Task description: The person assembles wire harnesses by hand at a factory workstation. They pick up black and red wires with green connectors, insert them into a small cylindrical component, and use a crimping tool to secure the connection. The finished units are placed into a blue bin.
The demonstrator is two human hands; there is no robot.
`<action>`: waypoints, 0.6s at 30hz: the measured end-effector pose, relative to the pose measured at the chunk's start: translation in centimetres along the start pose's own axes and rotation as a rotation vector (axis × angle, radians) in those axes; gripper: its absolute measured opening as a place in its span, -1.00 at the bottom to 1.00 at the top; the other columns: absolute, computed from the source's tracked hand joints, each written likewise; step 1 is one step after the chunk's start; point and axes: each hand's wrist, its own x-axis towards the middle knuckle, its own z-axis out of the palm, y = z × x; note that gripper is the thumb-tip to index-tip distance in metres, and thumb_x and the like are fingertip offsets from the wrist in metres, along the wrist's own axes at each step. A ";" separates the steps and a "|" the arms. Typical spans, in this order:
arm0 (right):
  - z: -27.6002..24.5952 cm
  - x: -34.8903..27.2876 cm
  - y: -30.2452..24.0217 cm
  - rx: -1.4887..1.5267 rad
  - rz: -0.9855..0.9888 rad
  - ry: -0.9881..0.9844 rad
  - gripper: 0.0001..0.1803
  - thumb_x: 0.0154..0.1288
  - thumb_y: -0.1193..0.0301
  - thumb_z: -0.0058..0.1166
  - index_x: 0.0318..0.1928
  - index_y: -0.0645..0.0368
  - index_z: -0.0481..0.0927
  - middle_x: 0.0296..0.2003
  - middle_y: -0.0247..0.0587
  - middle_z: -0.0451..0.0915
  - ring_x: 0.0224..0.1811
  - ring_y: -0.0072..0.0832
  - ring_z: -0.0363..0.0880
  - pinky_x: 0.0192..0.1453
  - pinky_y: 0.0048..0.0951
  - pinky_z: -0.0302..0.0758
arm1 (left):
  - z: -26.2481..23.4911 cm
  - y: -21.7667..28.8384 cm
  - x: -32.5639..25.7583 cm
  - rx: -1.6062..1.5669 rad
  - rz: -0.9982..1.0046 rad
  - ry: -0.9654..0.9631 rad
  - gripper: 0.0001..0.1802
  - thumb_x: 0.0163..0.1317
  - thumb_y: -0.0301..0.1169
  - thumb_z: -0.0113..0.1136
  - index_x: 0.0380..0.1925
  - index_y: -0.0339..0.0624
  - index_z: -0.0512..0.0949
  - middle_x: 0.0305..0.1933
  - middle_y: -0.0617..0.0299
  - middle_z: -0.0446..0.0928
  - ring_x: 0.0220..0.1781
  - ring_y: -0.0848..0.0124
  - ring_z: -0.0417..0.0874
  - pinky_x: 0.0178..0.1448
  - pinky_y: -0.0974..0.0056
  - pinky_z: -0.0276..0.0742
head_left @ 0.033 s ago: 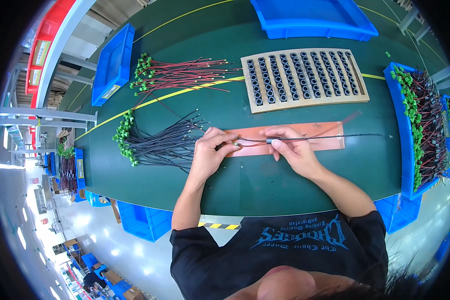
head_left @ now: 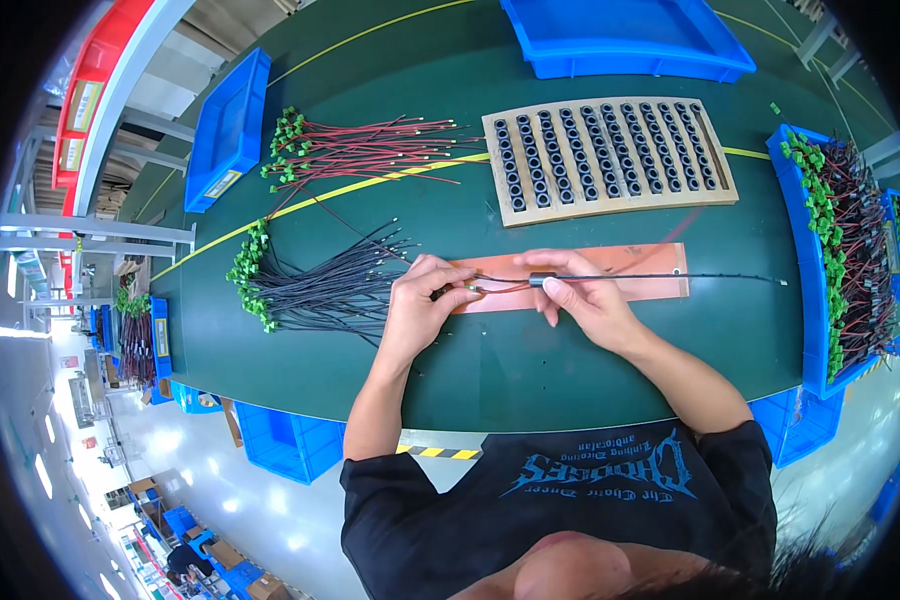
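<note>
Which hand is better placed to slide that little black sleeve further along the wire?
Probably the right hand: its fingertips already pinch the black sleeve on the wire, while the left hand grips the wire ends beside it.

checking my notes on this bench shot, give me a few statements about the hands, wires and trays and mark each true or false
1. Both hands work over the pink strip on the green table. True.
2. The right hand pinches a small black sleeve on a thin wire. True.
3. The left hand rests inside a blue tray. False: it is on the table, holding the wire's near end.
4. The tan rack of black rings lies beyond the hands. True.
5. The black wire bundle lies on the person's right. False: it is left of the left hand.
6. The red wire bundle sits in the right-hand bin. False: it lies loose on the table, far left.
</note>
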 end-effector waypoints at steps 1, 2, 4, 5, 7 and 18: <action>0.2 0.3 -0.6 0.084 -0.002 -0.036 -0.71 0.73 0.41 -0.11 0.22 0.27 0.59 0.07 -0.21 0.71 -0.21 -0.62 0.63 -0.15 -0.55 0.62 | 0.0 -0.1 -0.1 0.002 -0.001 0.006 -0.67 0.06 -0.58 0.55 -0.11 -0.32 0.80 -0.25 0.12 0.72 -0.17 0.27 0.68 -0.11 0.24 0.63; 0.1 0.4 -0.4 0.082 0.011 -0.032 -0.69 0.74 0.38 -0.13 0.22 0.29 0.59 0.05 -0.22 0.71 -0.24 -0.62 0.63 -0.17 -0.55 0.63 | 0.1 0.0 0.1 0.001 0.006 0.007 -0.67 0.05 -0.58 0.56 -0.11 -0.32 0.80 -0.26 0.12 0.72 -0.16 0.27 0.69 -0.11 0.24 0.63; -0.4 0.5 0.9 0.079 0.035 -0.024 -0.65 0.76 0.34 -0.17 0.20 0.33 0.59 0.00 -0.24 0.71 -0.31 -0.62 0.64 -0.20 -0.55 0.63 | 0.0 0.0 0.1 -0.001 -0.013 -0.009 -0.70 0.09 -0.56 0.55 -0.12 -0.32 0.80 -0.23 0.10 0.72 -0.16 0.25 0.69 -0.08 0.23 0.63; -0.5 0.5 1.0 0.022 0.057 -0.002 -0.65 0.76 0.34 -0.17 0.19 0.34 0.59 -0.03 -0.26 0.71 -0.33 -0.62 0.63 -0.22 -0.55 0.63 | -0.1 0.1 0.2 -0.004 -0.021 -0.019 -0.71 0.11 -0.55 0.54 -0.12 -0.32 0.80 -0.22 0.09 0.72 -0.16 0.24 0.69 -0.06 0.22 0.63; -0.7 0.6 1.2 -0.091 0.102 0.046 -0.64 0.76 0.33 -0.18 0.16 0.37 0.59 -0.09 -0.29 0.70 -0.38 -0.62 0.63 -0.26 -0.55 0.63 | -0.6 0.4 0.6 0.042 0.088 -0.016 -0.70 0.11 -0.59 0.49 -0.10 -0.31 0.79 -0.17 0.10 0.73 -0.15 0.25 0.69 -0.05 0.21 0.62; -1.2 1.1 2.4 -0.676 -0.234 0.089 -0.74 0.52 0.42 0.09 0.03 0.38 0.61 -0.23 0.14 0.69 -0.25 -0.03 0.75 -0.10 -0.10 0.62 | 3.7 12.7 4.3 1.655 1.357 -0.239 -0.60 0.22 -0.33 0.17 -0.01 -0.28 0.73 0.32 0.09 0.59 0.15 0.36 0.53 0.18 0.26 0.40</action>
